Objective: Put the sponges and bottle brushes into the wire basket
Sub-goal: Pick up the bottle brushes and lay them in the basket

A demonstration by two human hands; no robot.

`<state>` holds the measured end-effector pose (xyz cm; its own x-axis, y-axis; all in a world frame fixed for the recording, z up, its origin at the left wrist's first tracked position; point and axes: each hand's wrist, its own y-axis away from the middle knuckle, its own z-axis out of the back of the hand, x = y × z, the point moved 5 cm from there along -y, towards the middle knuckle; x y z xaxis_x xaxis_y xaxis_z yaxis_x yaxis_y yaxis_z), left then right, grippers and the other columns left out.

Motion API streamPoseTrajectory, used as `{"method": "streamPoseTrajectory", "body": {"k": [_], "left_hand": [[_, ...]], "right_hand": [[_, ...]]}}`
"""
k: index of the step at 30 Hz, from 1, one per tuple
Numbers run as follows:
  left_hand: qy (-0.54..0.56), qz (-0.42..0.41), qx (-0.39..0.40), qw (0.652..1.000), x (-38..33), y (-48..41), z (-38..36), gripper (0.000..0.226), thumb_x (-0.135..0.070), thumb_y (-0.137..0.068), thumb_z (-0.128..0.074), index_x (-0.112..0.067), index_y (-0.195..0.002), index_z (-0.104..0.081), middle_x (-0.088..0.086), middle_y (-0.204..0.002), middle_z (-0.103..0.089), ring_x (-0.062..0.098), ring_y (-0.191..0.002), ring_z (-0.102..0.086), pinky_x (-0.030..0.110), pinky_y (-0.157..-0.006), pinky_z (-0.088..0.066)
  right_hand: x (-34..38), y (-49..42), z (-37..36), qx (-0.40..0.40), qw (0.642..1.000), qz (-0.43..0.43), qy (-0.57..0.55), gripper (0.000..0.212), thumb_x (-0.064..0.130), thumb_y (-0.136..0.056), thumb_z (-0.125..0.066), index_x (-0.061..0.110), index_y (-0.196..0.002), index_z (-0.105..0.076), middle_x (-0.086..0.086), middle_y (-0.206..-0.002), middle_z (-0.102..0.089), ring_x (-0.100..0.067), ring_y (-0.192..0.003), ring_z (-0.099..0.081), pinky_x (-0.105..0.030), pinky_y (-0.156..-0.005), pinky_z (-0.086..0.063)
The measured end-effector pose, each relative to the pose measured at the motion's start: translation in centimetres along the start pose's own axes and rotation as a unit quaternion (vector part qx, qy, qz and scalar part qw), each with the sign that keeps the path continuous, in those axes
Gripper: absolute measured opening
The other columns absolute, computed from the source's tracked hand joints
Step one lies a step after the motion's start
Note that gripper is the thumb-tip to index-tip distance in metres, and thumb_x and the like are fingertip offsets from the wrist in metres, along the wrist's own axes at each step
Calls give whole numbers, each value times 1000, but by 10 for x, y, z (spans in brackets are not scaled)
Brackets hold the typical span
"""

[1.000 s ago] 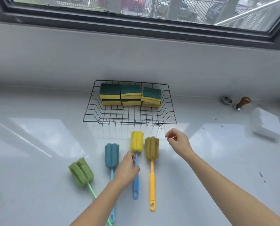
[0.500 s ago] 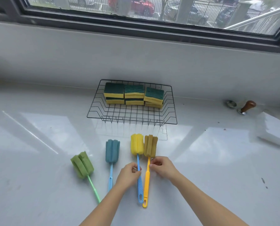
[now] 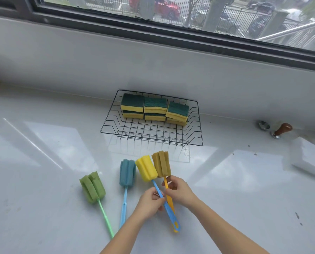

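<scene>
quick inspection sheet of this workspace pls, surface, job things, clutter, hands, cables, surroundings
surface: glossy white counter, a few dark specks at right
job's things: six sponges stacked in pairs at the back of the wire basket; green brush and teal brush lie on the counter
clutter: wooden-handled tool, small metal ring, white block at right
hands: left hand grips the yellow brush by its blue handle; right hand grips the olive brush by its orange handle
cables: nothing seen
surroundings: window above, parked cars and a fence outside
</scene>
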<state>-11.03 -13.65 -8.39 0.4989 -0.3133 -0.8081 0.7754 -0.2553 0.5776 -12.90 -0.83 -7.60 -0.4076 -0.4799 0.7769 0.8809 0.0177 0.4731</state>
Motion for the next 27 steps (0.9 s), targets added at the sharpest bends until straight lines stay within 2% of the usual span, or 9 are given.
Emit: {"method": "streamPoseTrajectory", "body": {"k": [3,7,10,14,16,20,23,26,27], "left_hand": [[26,-10,16,999,-10,0,1,11,-6,-88,-57,-13,-83,-52,7,-79,-63,0,-47,-57,8,-41,-38],[49,-36,24,998,-31,-6,9,16,-1,-89,-52,-16,-83,-54,1,-75,-64,-3,-48,-59,5,-43,-39],[70,-56,20,996,-53,-13,17,18,-5,-90,-48,-21,-86,-55,-3,-77,-69,-6,-52,-60,5,-46,-40],[87,-70,23,994,-85,-32,34,10,-16,-91,-47,-24,-91,-53,-14,-74,-71,-4,-61,-64,16,-57,-43],[99,-76,26,992,-104,-44,46,10,-16,-91,-46,-22,-96,-52,-16,-76,-70,-4,-63,-64,22,-62,-43],[121,-69,33,990,-139,-70,73,14,-15,-91,-43,-21,-97,-54,-8,-86,-68,5,-74,-65,24,-65,-45],[157,-38,56,985,-150,-89,90,21,-11,-91,-41,-15,-103,-58,1,-93,-68,11,-88,-65,25,-68,-46],[218,-25,113,969,-153,-102,104,18,-15,-94,-42,-16,-102,-59,2,-99,-68,14,-96,-64,28,-76,-50],[195,-23,129,972,-153,-105,107,18,-20,-96,-43,-17,-105,-58,2,-104,-67,15,-100,-63,30,-79,-50]], "right_hand": [[9,-2,3,8,999,16,29,22,2,-76,-55,20,-85,-61,2,-57,-45,-12,-54,-41,-17,-50,-35],[30,-10,13,-6,999,27,44,28,1,-79,-51,23,-92,-61,-2,-72,-57,-13,-59,-53,-17,-54,-45],[57,-19,22,-18,997,62,52,33,0,-82,-46,25,-96,-61,-4,-80,-59,-15,-55,-56,-20,-53,-48],[98,-44,35,-45,992,98,60,37,-2,-83,-40,23,-101,-62,4,-76,-56,-2,-46,-51,-15,-49,-42],[118,-63,41,-59,988,116,85,36,1,-85,-41,26,-101,-62,11,-73,-58,-3,-50,-49,-18,-50,-41],[150,-106,45,-68,983,121,118,32,7,-85,-42,29,-100,-61,13,-75,-60,-11,-65,-55,-26,-56,-43],[166,-137,41,-82,973,129,175,23,18,-86,-43,27,-95,-62,3,-83,-66,-19,-76,-60,-38,-66,-49],[167,-166,40,-86,967,117,209,17,28,-87,-43,30,-84,-59,7,-73,-63,-19,-72,-58,-36,-60,-47],[165,-174,40,-83,965,108,224,16,30,-86,-43,30,-82,-59,8,-69,-61,-18,-69,-57,-34,-57,-44]]}}
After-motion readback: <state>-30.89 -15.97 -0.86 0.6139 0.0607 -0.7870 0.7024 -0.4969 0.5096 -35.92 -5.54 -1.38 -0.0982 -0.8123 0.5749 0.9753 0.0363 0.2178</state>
